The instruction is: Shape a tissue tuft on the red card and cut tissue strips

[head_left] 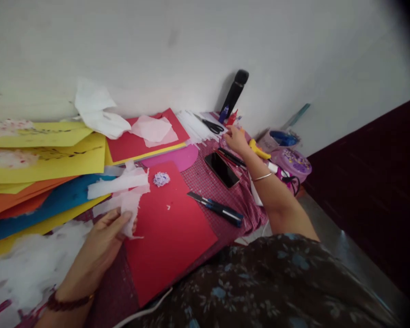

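Observation:
My left hand (114,228) pinches a torn piece of white tissue paper (130,209) at the left edge of a red sheet (171,241). More torn white strips (119,183) lie just beyond it. On the red sheet sits a small clump of purple and white beads (161,179). My right hand (236,139) is stretched out to the far side of the table, fingers slightly bent and apart, with nothing visible in them. Close to it are black-handled scissors (212,126), a red bottle (231,118) and a blue bottle (223,114).
A utility knife (218,209) lies across the red sheet's right edge. Beyond it are a phone (222,169) and pens (231,157). Coloured sheets (48,159) are stacked at left, above crumpled white tissue (30,259). A black cylinder (235,93) leans on the wall; a bead tub (292,164) stands right.

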The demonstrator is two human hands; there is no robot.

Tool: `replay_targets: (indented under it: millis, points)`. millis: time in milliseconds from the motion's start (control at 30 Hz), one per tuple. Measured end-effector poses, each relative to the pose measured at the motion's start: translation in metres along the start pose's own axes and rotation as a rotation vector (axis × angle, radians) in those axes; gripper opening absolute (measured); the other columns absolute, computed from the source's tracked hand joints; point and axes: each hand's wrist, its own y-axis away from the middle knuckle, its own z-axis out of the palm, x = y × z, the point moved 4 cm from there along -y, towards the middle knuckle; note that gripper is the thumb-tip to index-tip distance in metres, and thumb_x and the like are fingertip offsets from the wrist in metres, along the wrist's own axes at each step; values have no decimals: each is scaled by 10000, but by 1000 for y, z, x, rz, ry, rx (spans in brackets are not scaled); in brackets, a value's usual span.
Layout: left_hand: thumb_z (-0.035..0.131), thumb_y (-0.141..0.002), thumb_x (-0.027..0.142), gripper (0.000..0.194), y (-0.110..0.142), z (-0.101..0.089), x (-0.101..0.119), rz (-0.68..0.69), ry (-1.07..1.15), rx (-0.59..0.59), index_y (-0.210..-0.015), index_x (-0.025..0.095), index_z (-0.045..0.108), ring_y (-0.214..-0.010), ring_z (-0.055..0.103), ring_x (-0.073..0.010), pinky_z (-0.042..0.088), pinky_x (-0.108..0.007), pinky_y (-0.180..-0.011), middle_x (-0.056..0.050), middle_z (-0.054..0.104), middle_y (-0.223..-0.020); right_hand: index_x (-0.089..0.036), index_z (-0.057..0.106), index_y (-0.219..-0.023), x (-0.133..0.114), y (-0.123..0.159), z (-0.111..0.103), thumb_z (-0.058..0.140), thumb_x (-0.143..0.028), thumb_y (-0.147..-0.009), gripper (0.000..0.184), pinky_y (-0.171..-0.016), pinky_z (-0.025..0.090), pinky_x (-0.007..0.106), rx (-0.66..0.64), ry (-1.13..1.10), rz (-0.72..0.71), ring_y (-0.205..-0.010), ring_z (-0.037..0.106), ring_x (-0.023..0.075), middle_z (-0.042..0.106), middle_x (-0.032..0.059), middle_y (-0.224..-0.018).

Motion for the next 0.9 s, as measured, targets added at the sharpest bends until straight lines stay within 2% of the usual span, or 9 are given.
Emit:
replay_targets:
  millis: [100,167,267,367,433,633,900]
  points:
    - [890,-539,239,304,-3,0,-4,-14,-26,-24,-731,186,660,-550,612,-111,535,-184,-537,41,676,-646,-18,450,-1424,-10,-37,4,423,-201,-939,519,-1038,427,384,53,55,25,-1218,575,277,606,231,-1343]
    - [896,-520,248,307,0,2,-3,-17,-23,-19,-717,178,671,-524,586,-100,513,-176,-512,37,667,-636,-15,461,-1427,-17,-57,7,449,-184,-930,525,-1049,410,384,32,92,34,-1263,548,293,568,249,-1388]
    - [884,-501,206,292,9,8,1,1,-4,-8,-696,179,669,-536,581,-94,523,-181,-553,37,668,-648,1,494,-1415,-24,-76,14,525,-129,-885,547,-1000,411,382,-89,146,42,-1230,573,310,572,295,-1367]
    - [842,-581,200,277,12,14,2,3,34,-75,-821,183,706,-636,637,-112,545,-203,-643,11,711,-761,70,541,-1363,-22,-94,25,594,-185,-881,547,-939,402,392,-225,203,30,-1203,589,319,577,362,-1319]
    - [828,-603,191,306,9,13,1,0,101,-86,-882,191,703,-646,652,-109,539,-202,-652,16,715,-768,101,560,-1334,-16,-108,33,621,-166,-860,547,-924,382,418,-264,247,24,-1223,574,337,560,397,-1315]
    - [796,-688,185,319,5,10,-8,-9,146,-185,-991,204,696,-725,696,-127,542,-210,-657,-5,740,-876,14,595,-1343,4,-128,51,666,-103,-796,563,-835,399,421,-230,312,9,-1097,642,308,680,340,-1152]
    - [760,-751,205,226,8,17,-8,-13,138,-313,-963,158,695,-704,668,-100,527,-196,-661,-8,734,-827,-47,625,-1318,16,-131,57,642,-206,-845,499,-852,444,359,-173,353,11,-1010,661,277,722,237,-1108]
